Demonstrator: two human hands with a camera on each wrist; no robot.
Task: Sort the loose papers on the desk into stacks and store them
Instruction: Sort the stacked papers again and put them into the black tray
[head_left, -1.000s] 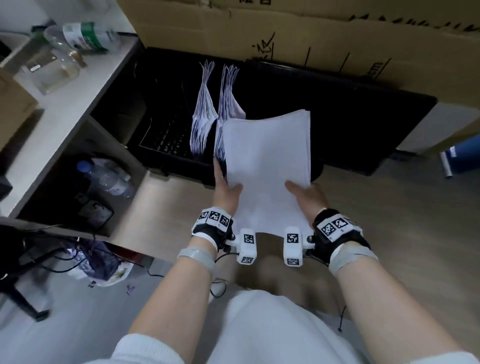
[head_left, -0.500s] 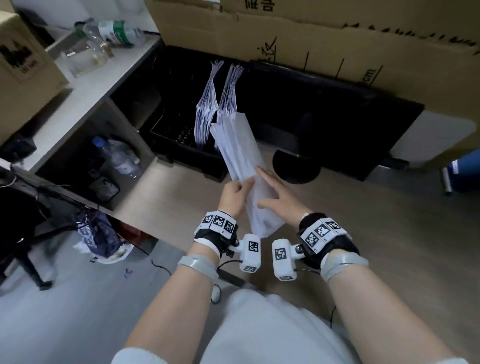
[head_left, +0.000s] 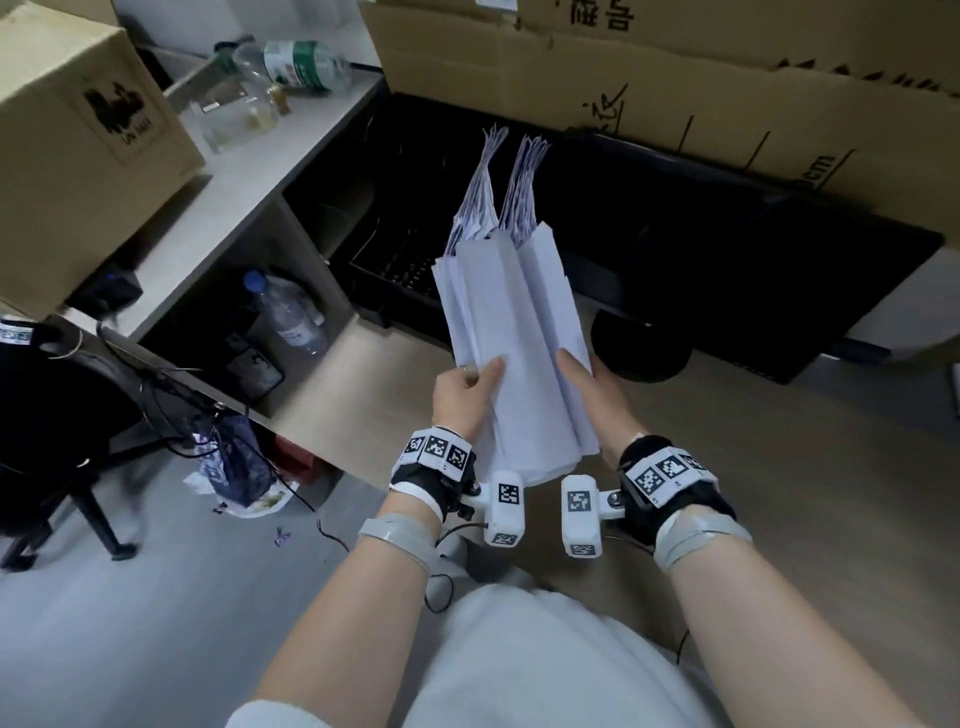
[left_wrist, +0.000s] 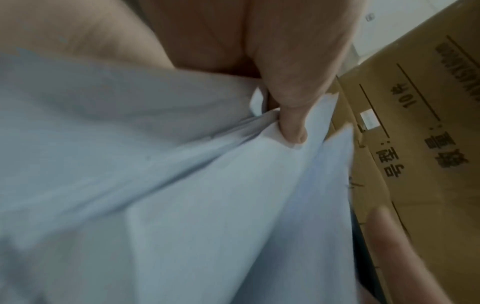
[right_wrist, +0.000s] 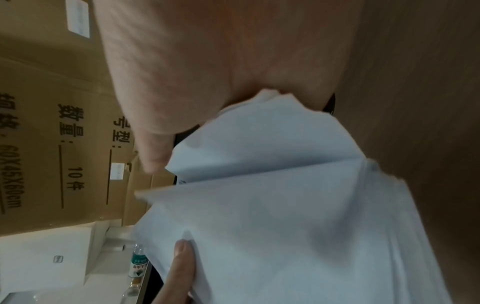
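Papers, third bundle (head_left: 514, 353): in hand above desk (head_left: 779, 519), unfiled.
Left hand (head_left: 462, 395) and right hand (head_left: 592, 389) clamp its lower sides, thumbs on top; two bundles (head_left: 498, 197) already upright in black tray (head_left: 384, 270); this one left to store.

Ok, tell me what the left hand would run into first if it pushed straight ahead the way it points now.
Probably the black tray holding the two upright paper bundles. The left hand, gripping the paper stack, points up and away toward them. Depth is unclear, so the stack's top edge may arrive first.
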